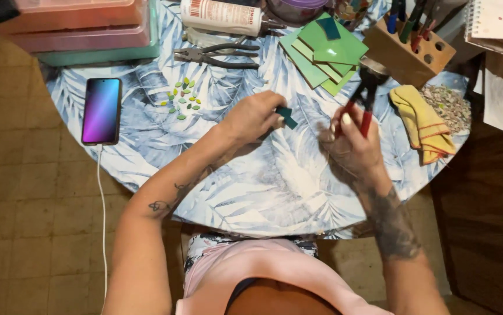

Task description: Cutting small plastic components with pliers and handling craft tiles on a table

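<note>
My left hand [251,116] hovers over the round table [275,186], which wears a blue leaf-print cloth, and pinches a small dark teal tile piece [287,116] between its fingertips. Just to its right, my right hand [349,143] is closed around the red handles of tile nippers [367,93], whose dark jaws point up and away from me. The hand is blurred. Left of my left hand, a cluster of small green leaf-shaped tile bits [182,98] lies on the cloth.
A stack of green tiles [324,52] lies at the back, with pliers [216,55] and a glue bottle [222,16] nearby. A phone [101,111] on a cable lies at left. At right are a yellow cloth [422,122], tile scraps [451,105] and a wooden tool block [409,49].
</note>
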